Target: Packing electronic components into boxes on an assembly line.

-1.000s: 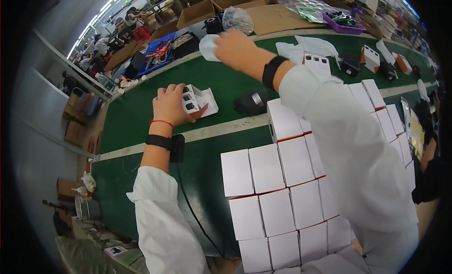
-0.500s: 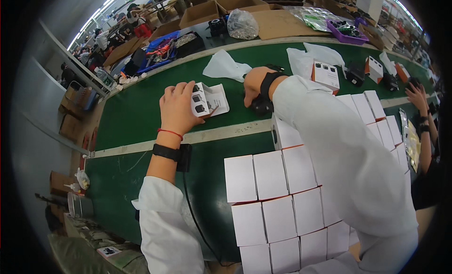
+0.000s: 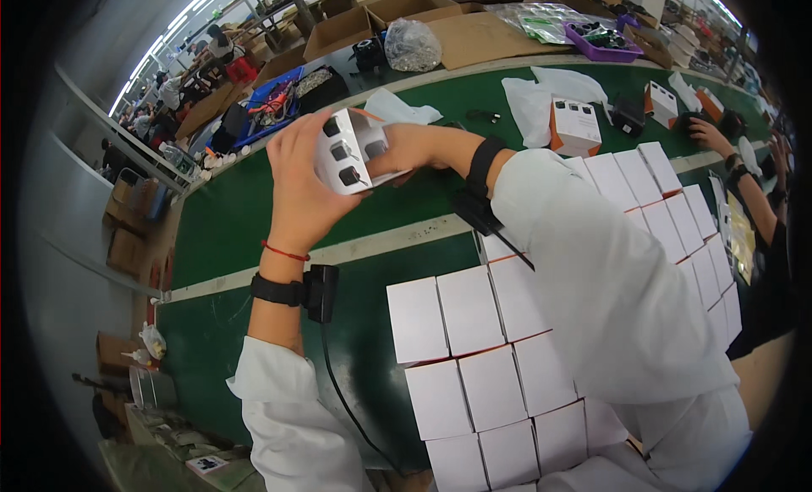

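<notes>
My left hand is closed round a small white carton with black gadgets pictured on its side, tilted above the green belt. At the carton's open side is my right hand. Its fingers go in or behind the flap and are hidden, so what they hold, if anything, does not show. A white plastic bag lies just beyond the carton, and a small black cable is on the belt to the right. Both wrists wear black straps with a black device and a cord.
Rows of white cartons fill the near right. Farther right are another white bag, a printed carton and a black device. A co-worker's hand reaches in there. Blue and purple trays stand along the far edge.
The left hand has lifted and tilted the carton off the belt. The right hand has moved left from the belt surface to the carton's opening. The view has shifted slightly.
</notes>
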A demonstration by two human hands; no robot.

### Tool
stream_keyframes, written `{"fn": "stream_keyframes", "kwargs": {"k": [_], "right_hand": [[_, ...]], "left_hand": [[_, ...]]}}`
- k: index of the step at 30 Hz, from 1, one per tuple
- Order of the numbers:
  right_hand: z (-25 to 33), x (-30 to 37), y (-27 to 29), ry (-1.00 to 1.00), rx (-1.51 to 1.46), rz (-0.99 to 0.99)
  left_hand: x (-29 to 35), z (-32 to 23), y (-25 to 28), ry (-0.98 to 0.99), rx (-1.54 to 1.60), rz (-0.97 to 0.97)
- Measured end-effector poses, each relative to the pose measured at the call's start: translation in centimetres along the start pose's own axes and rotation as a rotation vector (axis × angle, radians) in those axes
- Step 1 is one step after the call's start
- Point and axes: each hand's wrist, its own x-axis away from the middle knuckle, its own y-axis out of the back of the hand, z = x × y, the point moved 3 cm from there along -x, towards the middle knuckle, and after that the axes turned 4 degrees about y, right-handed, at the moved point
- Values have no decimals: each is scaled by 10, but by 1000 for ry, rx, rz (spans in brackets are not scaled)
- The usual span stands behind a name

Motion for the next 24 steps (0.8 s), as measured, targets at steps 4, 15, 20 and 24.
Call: {"fn": "stream_keyframes", "kwargs": {"k": [4,15,20,24], "right_hand": [[-2,8,46,-139,121,-205],[27,147,34,133,778,483],[19,173,13,158,1001,399],[20,139,20,43,949,236]], "left_hand": [[6,27,-12,218,-140,84],[42,23,-61,240,165,472],[38,-66,-14,63,552,650],[38,-97,-17,58,536,548]]}}
